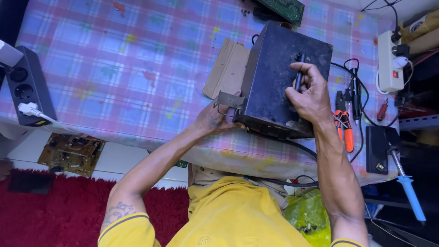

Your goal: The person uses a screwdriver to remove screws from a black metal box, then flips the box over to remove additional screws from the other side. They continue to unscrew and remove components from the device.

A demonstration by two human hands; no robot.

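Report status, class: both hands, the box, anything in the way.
Left hand steadies black metal box at its bracket. Right hand grips dark tool against box top. Cardboard piece beside box, orange-handled pliers to the right.

under the right grip [311,93] the box [279,73] looks like dark matt metal, scuffed and dusty, with a bare metal bracket [227,99] by the left grip [212,120]. beyond that grip lies dull brown cardboard [227,68]. the bench [114,68] wears a smooth, slightly glossy checked cloth, paint-stained. the pliers [344,123] right of the right grip have glossy orange plastic handles.
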